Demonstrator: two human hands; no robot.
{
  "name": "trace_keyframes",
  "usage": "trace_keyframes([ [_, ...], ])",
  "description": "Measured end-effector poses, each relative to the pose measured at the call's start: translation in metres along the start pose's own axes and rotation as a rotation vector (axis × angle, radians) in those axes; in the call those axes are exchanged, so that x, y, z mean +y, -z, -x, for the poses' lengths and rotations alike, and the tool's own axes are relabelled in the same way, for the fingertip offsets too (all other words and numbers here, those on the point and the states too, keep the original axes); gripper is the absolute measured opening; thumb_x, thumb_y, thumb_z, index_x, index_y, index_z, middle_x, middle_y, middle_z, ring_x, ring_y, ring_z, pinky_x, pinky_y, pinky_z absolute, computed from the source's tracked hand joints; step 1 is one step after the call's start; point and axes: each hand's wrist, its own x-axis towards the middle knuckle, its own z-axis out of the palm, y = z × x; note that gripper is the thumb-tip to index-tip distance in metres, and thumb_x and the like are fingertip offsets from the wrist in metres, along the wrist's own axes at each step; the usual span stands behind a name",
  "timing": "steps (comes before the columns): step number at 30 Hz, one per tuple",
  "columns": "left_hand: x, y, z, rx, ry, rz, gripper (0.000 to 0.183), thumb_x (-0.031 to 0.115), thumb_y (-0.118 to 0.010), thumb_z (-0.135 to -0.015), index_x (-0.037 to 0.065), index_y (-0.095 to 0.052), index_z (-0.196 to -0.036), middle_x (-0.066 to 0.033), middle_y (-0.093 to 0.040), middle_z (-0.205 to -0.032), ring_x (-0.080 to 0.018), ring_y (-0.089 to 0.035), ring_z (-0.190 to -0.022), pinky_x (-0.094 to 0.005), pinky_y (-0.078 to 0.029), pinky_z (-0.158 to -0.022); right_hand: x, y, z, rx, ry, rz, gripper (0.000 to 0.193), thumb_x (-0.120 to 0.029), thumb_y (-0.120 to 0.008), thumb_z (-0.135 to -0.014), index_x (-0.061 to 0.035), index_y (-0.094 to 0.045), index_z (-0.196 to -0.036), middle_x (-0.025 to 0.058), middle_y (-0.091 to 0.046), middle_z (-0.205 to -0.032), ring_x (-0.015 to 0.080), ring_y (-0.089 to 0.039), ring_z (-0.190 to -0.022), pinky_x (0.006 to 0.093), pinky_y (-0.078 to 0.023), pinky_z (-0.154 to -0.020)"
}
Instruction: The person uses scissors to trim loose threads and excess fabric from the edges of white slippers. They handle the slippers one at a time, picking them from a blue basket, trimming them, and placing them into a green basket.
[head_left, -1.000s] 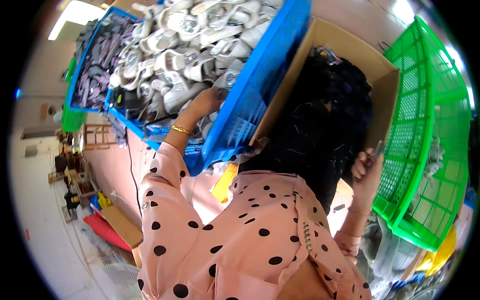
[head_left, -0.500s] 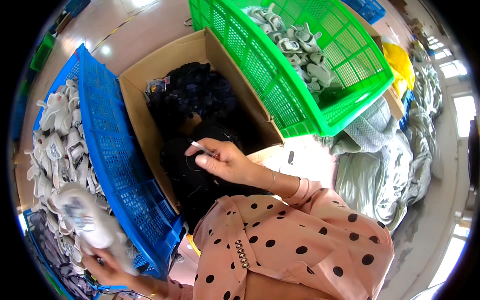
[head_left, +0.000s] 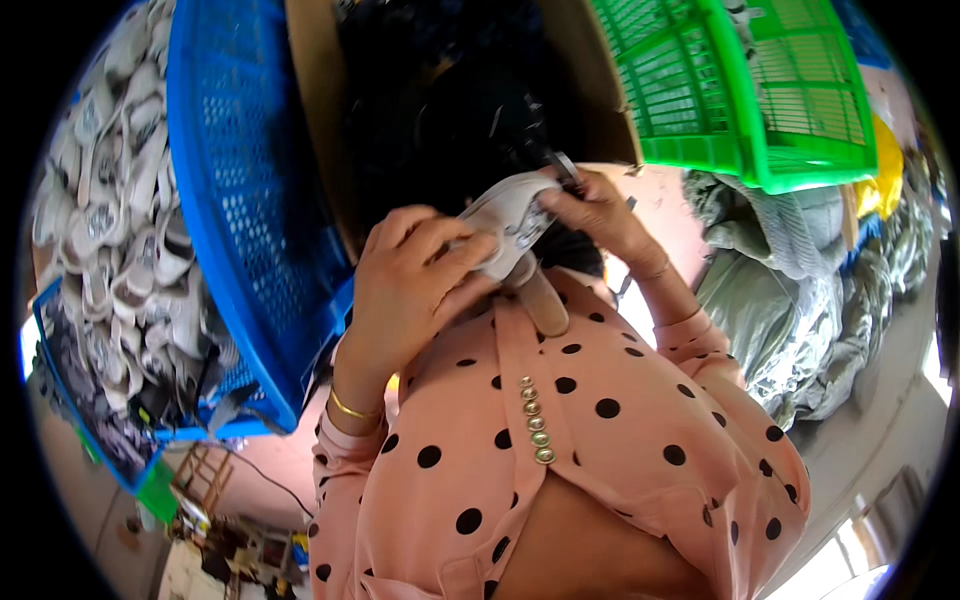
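Pink blouse [head_left: 635, 455], black polka dots [head_left: 607, 408], row of shiny studs [head_left: 536, 423], gold bangle [head_left: 352, 408]

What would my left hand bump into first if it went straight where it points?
Probably the whitish shoe piece: the left hand is touching it. The right hand seems next, but depth is unclear.

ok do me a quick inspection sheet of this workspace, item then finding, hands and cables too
Surface: no worktop seen; work is held in front of the blouse
Things: white shoe piece between the hands; small metal tool, exact kind unclear
Clutter: many pale shoe pieces piled left, beside a blue crate wall
Left hand: gripping the white shoe piece
Right hand: holding the tool, thumb at the piece
Cables: thin dark cord on the floor, lower left
Surroundings: cardboard box ahead; green crate and plastic-wrapped bundles right
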Motion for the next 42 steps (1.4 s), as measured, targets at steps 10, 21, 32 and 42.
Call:
trace_keyframes([
  [10, 0.056, 0.034, 0.006, 0.032, -0.433, 1.43, 0.016, 0.013, -0.065, -0.088, 0.007, -0.07, -0.101, -0.0012, -0.064, -0.09, -0.0201, -0.057, -0.087, -0.0334, -0.048, -0.074, 0.035, -0.001, 0.003, 0.013, -0.063, 0.026, 0.036, -0.026, -0.063, -0.096, -0.0046, -0.061, -0.125, -0.0047, -0.054, -0.07, 0.0039, -0.048, -0.067, 0.0192, -0.04, -0.064],
  [21, -0.031, -0.07, 0.004, -0.019, 0.182, 0.319, 0.022, 0.013, -0.072, -0.08, 0.006, -0.071, -0.101, -0.0024, -0.065, -0.096, -0.0181, -0.062, -0.09, -0.0306, -0.053, -0.074, 0.048, 0.006, 0.007, -0.062, -0.007, 0.1, 0.034, -0.024, -0.061, -0.097, -0.0018, -0.062, -0.122, -0.0042, -0.05, -0.067, 0.0048, -0.045, -0.064, 0.0199, -0.039, -0.061],
  [32, -0.034, -0.098, 0.021, 0.296, 0.425, 0.585, 0.006, 0.008, -0.063, -0.091, 0.002, -0.062, -0.09, -0.0079, -0.067, -0.097, -0.0153, -0.065, -0.086, -0.0262, -0.054, -0.075, 0.051, 0.01, 0.01, 0.083, 0.112, 0.384, 0.036, -0.032, -0.062, -0.094, -0.0016, -0.06, -0.114, 0.0028, -0.056, -0.066, 0.012, -0.056, -0.061, 0.0238, -0.045, -0.058],
  [42, -0.029, -0.11, 0.029, 0.602, 0.582, 0.957, 0.012, 0.012, -0.046, -0.102, 0.002, -0.051, -0.099, -0.0107, -0.063, -0.107, -0.0139, -0.066, -0.089, -0.027, -0.057, -0.081, -0.015, -0.031, 0.009, 0.017, 0.615, 1.453, 0.045, -0.052, -0.063, -0.084, -0.0084, -0.053, -0.079, 0.0031, -0.054, -0.057, 0.0218, -0.058, -0.052, 0.0316, -0.045, -0.05],
])
